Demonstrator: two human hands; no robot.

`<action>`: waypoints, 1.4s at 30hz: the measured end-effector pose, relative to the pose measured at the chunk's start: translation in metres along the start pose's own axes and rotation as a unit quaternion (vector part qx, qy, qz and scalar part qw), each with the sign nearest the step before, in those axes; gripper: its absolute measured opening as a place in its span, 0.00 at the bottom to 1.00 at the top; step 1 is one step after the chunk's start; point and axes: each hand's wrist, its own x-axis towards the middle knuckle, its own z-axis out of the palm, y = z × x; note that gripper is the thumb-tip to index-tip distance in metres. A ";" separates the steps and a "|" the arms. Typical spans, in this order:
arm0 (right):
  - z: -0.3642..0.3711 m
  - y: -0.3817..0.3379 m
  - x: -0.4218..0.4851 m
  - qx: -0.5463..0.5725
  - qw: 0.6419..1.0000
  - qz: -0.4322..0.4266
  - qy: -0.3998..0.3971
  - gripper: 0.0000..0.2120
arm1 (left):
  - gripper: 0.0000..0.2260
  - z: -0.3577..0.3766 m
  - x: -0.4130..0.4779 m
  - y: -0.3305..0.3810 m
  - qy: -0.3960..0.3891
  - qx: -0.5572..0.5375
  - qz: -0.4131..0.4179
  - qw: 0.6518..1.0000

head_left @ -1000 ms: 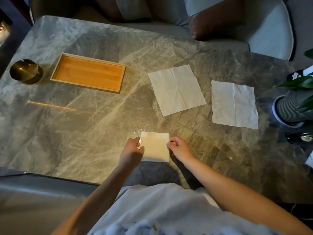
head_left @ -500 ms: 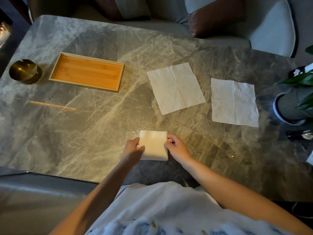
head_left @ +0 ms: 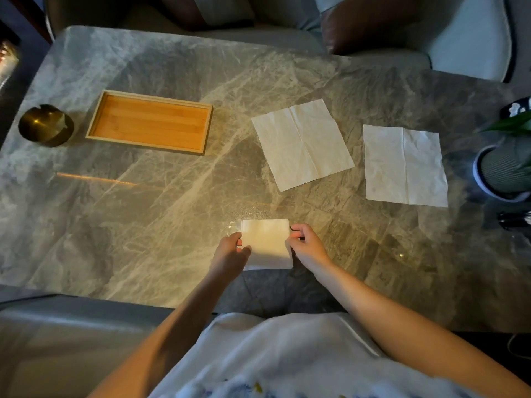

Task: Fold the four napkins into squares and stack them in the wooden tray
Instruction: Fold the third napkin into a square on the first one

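**At the near edge of the desk, both hands pinch a folded napkin**

Near the middle of the desk's [head_left: 143,211] near side sits a small folded napkin [head_left: 267,242], a pale square with a hand on each side edge. On its left edge, the left hand [head_left: 231,251] has its thumb lying on top of the paper and the other fingers curled in against the edge. The right hand [head_left: 307,248] takes the right edge, its fingers [head_left: 300,229] bent and drawn together round the paper with the thumb beneath them. Both hands are grasping the napkin. Whether it lies flat on the desk or is raised a little cannot be told.

Farther off and to the right, two unfolded napkins lie flat and apart from each other. The middle napkin [head_left: 301,145] is turned at a slant, and the right napkin [head_left: 405,165] lies closer to a striped plant pot [head_left: 502,170] at the right edge. Both show crease lines.

Far to the left, well apart from the hands, stands the wooden tray [head_left: 149,123], its bare wooden bottom showing. Just left of it is a brass bowl [head_left: 46,124].
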 end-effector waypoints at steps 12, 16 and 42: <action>-0.020 0.006 0.014 -0.004 0.994 -0.041 0.098 0.12 | 0.12 -0.033 0.023 0.012 0.086 0.031 0.155 0.984; -0.042 -0.003 0.025 -0.078 0.990 -0.075 0.090 0.15 | 0.21 -0.033 0.040 0.041 0.059 0.143 0.235 0.960; -0.140 -0.044 0.145 -0.489 0.850 -0.194 0.037 0.27 | 0.36 0.000 0.146 0.110 0.004 0.405 0.188 0.895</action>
